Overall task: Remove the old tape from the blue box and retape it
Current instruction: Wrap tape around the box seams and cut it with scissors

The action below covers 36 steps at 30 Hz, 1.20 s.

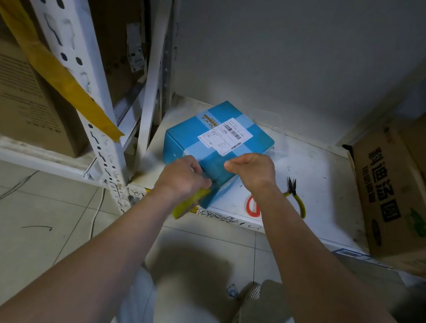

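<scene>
**Blue box held at its near corner for taping**

Blue box [218, 145] sits on a low white shelf [319, 191], close to the front edge, with both hands at its near corner. The left hand [181, 176] has its grip closed around a yellow object [189, 203], which looks like a tape roll or dispenser; blur hides the details. The right hand [252, 170] presses down on the top edge of the box with fingers bent over it, so it steadies the box more than it holds it.

The box is probably light, stiff cardboard, so it may slide on the smooth shelf when tape is pulled. I think it is best to hold it by the edges and corners, where the walls are firm.

Pale blue bands of tape [197, 148] cross on the top, and a white label [224, 135] with barcodes lies over them. Just right of the box lie yellow-handled pliers [295, 194] and a red ring [252, 207]. A brown carton [391, 195] stands well apart at the right.
</scene>
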Motion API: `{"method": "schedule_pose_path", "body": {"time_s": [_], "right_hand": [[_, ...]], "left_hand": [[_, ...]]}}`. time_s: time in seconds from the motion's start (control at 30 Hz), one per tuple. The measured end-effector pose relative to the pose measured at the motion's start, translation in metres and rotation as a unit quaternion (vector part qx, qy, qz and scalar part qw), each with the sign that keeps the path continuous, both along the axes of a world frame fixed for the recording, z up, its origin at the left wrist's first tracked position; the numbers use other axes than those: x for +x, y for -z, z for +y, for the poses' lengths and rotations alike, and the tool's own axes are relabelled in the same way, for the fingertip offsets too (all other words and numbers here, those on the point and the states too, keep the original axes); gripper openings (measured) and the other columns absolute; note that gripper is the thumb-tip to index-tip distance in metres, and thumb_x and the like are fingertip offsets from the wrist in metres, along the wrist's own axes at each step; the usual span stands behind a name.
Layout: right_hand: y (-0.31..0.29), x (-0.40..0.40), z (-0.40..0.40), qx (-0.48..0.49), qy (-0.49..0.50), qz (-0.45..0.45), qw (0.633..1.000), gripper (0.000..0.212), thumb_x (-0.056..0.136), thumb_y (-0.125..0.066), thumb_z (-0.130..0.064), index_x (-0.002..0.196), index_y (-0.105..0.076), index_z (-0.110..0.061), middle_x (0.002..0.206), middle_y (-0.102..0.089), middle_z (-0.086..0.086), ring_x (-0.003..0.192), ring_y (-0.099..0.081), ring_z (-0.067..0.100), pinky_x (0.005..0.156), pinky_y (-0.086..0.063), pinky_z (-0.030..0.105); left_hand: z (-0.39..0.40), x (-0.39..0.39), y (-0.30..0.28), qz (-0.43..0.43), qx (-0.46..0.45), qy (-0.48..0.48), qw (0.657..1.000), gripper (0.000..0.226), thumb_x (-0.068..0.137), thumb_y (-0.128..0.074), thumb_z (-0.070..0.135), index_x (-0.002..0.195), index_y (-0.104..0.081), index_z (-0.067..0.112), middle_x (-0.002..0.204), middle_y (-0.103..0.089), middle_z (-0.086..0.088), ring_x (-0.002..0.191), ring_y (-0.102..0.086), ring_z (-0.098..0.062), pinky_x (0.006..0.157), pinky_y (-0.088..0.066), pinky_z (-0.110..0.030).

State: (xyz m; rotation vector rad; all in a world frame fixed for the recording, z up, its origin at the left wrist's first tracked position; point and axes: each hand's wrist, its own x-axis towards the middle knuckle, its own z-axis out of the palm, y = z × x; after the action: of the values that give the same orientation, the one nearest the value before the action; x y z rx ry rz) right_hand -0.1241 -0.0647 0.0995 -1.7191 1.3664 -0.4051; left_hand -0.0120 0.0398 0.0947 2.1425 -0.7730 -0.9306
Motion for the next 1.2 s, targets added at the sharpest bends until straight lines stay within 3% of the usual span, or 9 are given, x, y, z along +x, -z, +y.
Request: {"method": "schedule_pose_path", "body": {"time_s": [0.13,0.23,0.47,0.6,0.97,1.13,1.2], "right_hand": [[0.009,0.005,-0.006,-0.021,-0.008,0.042,0.999,0.025,0.08,-0.072,-0.029,0.095,-0.067,-0.009,0.104,-0.065,0.003,0.095,-0.057,0.013,0.084,-0.05,0.028],[0.012,0.008,-0.01,-0.027,-0.013,0.053,0.998,0.031,0.08,-0.072,-0.03,0.099,-0.065,-0.006,0.104,-0.064,0.004,0.096,-0.055,0.011,0.085,-0.051,0.028],[0.024,0.011,-0.012,-0.034,-0.005,0.049,0.998,0.03,0.077,-0.075,-0.029,0.096,-0.07,-0.006,0.1,-0.069,0.007,0.095,-0.06,0.015,0.09,-0.052,0.035],[0.028,0.01,-0.013,-0.046,-0.002,0.053,0.998,0.027,0.076,-0.075,-0.03,0.092,-0.071,-0.008,0.097,-0.07,0.005,0.093,-0.062,0.015,0.088,-0.052,0.033],[0.034,0.01,-0.009,-0.063,0.0,0.038,0.997,0.017,0.08,-0.073,-0.031,0.088,-0.072,-0.017,0.099,-0.07,0.0,0.093,-0.06,0.013,0.088,-0.053,0.038],[0.035,0.009,-0.008,-0.085,-0.013,0.055,0.995,0.017,0.082,-0.07,-0.031,0.09,-0.072,-0.016,0.101,-0.068,0.002,0.097,-0.061,0.015,0.085,-0.053,0.033],[0.034,0.009,-0.007,-0.126,-0.043,0.094,0.987,0.018,0.083,-0.068,-0.032,0.092,-0.072,-0.017,0.102,-0.062,0.004,0.094,-0.059,0.015,0.076,-0.05,0.026]], "left_hand": [[-0.01,-0.001,0.005,0.022,0.014,0.007,1.0,0.019,0.078,-0.072,0.023,0.092,-0.062,0.015,0.099,-0.061,-0.004,0.098,-0.056,-0.022,0.089,-0.048,-0.037],[-0.016,0.002,0.007,0.041,0.028,0.005,0.999,0.028,0.075,-0.074,0.019,0.098,-0.067,0.005,0.105,-0.067,-0.011,0.104,-0.059,-0.027,0.097,-0.047,-0.043],[-0.021,0.005,0.012,0.063,0.038,-0.021,0.997,0.032,0.07,-0.078,0.015,0.099,-0.068,0.004,0.103,-0.068,-0.013,0.101,-0.062,-0.027,0.095,-0.049,-0.042],[-0.021,0.005,0.013,0.072,0.041,-0.023,0.996,0.032,0.068,-0.078,0.015,0.097,-0.069,0.005,0.102,-0.068,-0.012,0.099,-0.062,-0.026,0.094,-0.05,-0.041],[-0.023,0.004,0.012,0.033,0.038,0.01,0.999,0.03,0.075,-0.074,0.018,0.101,-0.066,0.006,0.106,-0.066,-0.011,0.104,-0.059,-0.026,0.096,-0.048,-0.041],[-0.023,0.004,0.013,0.032,0.037,0.017,0.999,0.03,0.074,-0.074,0.016,0.101,-0.066,0.004,0.107,-0.066,-0.012,0.104,-0.06,-0.027,0.095,-0.049,-0.042],[-0.023,0.004,0.014,0.036,0.037,0.014,0.999,0.03,0.074,-0.074,0.015,0.1,-0.066,0.003,0.106,-0.067,-0.013,0.104,-0.06,-0.027,0.095,-0.049,-0.043]]}}
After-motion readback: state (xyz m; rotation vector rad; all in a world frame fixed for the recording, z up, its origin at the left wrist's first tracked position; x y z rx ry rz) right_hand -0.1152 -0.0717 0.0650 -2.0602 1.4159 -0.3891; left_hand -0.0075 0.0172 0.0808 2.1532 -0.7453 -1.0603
